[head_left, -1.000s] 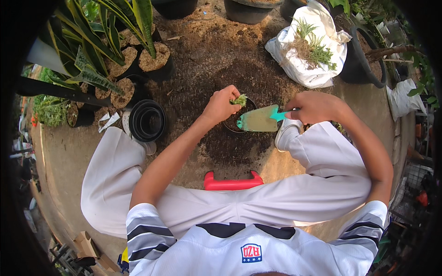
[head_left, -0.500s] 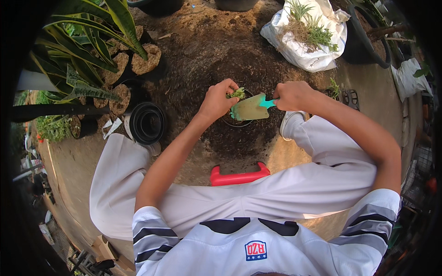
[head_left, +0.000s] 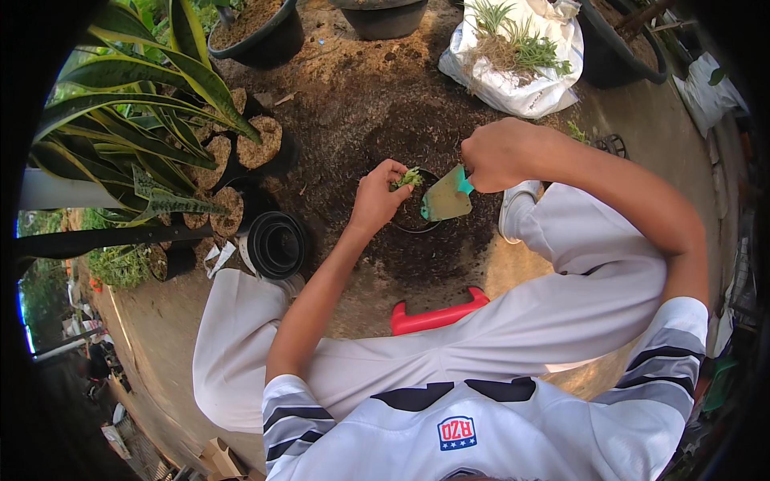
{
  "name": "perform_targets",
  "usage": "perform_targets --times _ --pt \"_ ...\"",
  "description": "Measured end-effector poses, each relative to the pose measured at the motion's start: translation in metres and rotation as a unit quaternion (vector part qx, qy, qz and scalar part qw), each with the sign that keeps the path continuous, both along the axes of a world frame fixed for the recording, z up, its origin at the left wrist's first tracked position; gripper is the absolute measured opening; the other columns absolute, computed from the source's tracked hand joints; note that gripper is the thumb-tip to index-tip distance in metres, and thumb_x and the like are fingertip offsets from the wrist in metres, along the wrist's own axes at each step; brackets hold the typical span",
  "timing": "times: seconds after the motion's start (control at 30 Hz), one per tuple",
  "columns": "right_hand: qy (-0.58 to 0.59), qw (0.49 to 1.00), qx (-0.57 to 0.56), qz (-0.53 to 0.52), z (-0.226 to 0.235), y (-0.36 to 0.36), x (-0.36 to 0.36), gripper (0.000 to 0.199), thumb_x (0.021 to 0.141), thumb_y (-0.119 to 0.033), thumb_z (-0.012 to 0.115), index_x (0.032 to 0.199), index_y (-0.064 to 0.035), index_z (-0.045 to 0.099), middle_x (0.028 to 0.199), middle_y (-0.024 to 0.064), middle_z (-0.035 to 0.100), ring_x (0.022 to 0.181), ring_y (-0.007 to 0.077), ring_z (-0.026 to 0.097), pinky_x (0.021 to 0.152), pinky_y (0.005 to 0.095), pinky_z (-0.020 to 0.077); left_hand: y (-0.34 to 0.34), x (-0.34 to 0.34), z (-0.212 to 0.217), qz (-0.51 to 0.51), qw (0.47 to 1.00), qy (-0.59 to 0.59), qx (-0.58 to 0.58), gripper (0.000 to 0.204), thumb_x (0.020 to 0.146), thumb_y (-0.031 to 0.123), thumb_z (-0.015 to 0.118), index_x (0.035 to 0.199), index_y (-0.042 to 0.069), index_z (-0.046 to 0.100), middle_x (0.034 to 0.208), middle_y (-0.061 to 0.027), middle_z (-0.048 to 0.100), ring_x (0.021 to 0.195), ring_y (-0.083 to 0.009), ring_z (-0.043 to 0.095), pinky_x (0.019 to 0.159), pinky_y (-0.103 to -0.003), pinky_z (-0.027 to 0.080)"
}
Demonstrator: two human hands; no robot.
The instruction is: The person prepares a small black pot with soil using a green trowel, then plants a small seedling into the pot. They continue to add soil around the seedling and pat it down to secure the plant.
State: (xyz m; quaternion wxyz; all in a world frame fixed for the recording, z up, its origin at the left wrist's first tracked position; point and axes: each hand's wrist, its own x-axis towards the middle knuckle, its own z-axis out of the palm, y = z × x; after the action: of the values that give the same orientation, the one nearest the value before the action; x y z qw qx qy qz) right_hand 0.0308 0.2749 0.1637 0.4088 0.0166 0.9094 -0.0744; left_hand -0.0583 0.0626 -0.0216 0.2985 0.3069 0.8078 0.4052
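My left hand (head_left: 377, 196) is closed on a small green plant (head_left: 410, 178), its fingers pinching it at the left side of a round pot (head_left: 415, 231). My right hand (head_left: 499, 157) grips the handle of a garden trowel with a turquoise neck (head_left: 464, 183). Over the pot's right part, the trowel blade (head_left: 446, 198) slants down and left, its tip low by the rim. Much of the pot's inside is hidden by the blade and my left hand. Dark loose soil (head_left: 449, 248) lies around the pot.
A red plastic handle-shaped piece (head_left: 439, 317) lies before my legs. Stacked black pots (head_left: 277, 244) stand at left, beside potted snake plants (head_left: 144, 104). A white sack (head_left: 513, 92) topped with small plants stands at far right. Large black pots (head_left: 381, 20) line the back.
The whole view has shifted. My right hand has risen relative to the pot, and the trowel blade now slants more steeply, its tip pointing lower. My left hand still holds the plant.
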Motion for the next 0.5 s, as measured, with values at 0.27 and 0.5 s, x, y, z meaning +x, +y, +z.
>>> perform_targets --times 0.27,0.5 --pt "0.102 0.994 0.023 0.016 0.018 -0.01 0.011 0.028 0.073 -0.02 0.063 0.08 0.004 0.075 0.076 0.0243 0.071 0.08 0.0421 0.073 0.073 0.0486 0.059 0.003 0.005 0.008 -0.022 0.999 0.042 -0.012 0.031 0.09 0.016 0.077 0.117 0.006 0.064 0.108 -0.0132 0.073 0.097 -0.03 0.072 0.081 -0.045 0.055" --pt "0.103 0.993 -0.019 0.045 -0.016 -0.021 0.013 0.028 0.072 -0.02 0.065 0.082 0.0041 0.075 0.08 0.0241 0.073 0.081 0.041 0.074 0.072 0.0478 0.06 0.002 0.009 0.009 -0.047 0.991 0.118 -0.035 0.031 0.09 0.016 0.076 0.117 0.008 0.064 0.106 -0.0137 0.074 0.1 -0.0319 0.071 0.083 -0.047 0.055"
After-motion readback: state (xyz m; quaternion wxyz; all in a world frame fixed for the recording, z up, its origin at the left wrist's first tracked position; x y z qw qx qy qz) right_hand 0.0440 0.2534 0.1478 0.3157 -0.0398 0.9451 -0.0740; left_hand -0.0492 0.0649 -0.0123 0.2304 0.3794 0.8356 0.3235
